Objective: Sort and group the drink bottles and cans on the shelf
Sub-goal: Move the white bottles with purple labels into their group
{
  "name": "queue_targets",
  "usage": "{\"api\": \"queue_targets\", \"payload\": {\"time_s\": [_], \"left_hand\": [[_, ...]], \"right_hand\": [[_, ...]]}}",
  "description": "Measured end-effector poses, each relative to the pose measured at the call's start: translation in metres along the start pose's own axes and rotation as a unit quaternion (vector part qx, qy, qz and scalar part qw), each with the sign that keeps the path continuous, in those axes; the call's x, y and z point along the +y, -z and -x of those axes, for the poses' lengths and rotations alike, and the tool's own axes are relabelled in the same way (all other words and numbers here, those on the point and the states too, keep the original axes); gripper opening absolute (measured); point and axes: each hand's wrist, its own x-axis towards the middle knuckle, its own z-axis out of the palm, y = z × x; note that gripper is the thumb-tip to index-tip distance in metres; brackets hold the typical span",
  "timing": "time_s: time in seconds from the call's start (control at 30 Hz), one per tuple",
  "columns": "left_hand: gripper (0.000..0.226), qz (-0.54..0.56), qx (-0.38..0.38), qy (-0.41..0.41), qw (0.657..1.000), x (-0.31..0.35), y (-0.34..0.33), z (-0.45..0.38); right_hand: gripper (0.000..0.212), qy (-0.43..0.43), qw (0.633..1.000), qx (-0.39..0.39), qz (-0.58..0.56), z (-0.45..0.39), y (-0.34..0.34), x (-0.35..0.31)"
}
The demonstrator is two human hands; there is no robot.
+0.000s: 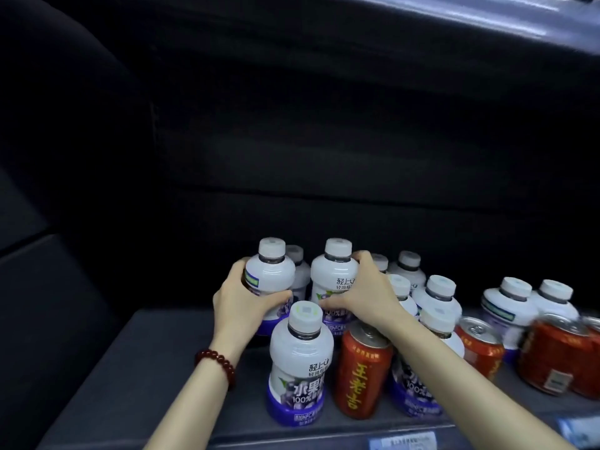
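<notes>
Several white bottles with purple bases stand on a dark shelf (136,384), mixed with red cans. My left hand (242,300), with a red bead bracelet at the wrist, grips one white bottle (271,271) at the back left. My right hand (367,290) wraps around the neighbouring white bottle (334,271). In front stands another white bottle (300,362), and a red can (362,375) sits right of it, partly under my right forearm. More white bottles (438,293) and red cans (480,345) fill the right side.
The shelf's left part is bare dark surface. A dark back wall rises behind the bottles, and an upper shelf edge (487,14) runs across the top right. Price labels (402,441) line the front edge.
</notes>
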Motion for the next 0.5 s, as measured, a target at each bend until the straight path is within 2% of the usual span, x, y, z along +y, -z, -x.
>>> {"api": "queue_targets", "payload": {"time_s": [0.17, 0.5], "left_hand": [[0.065, -0.004, -0.050, 0.025, 0.998, -0.006, -0.003, 0.007], [0.040, -0.029, -0.104, 0.042, 0.993, -0.010, -0.008, 0.019]], "right_hand": [[0.078, -0.037, 0.993, -0.096, 0.066, -0.007, 0.000, 0.000], [0.090, -0.066, 0.973, -0.158, 0.153, -0.013, -0.006, 0.002]]}}
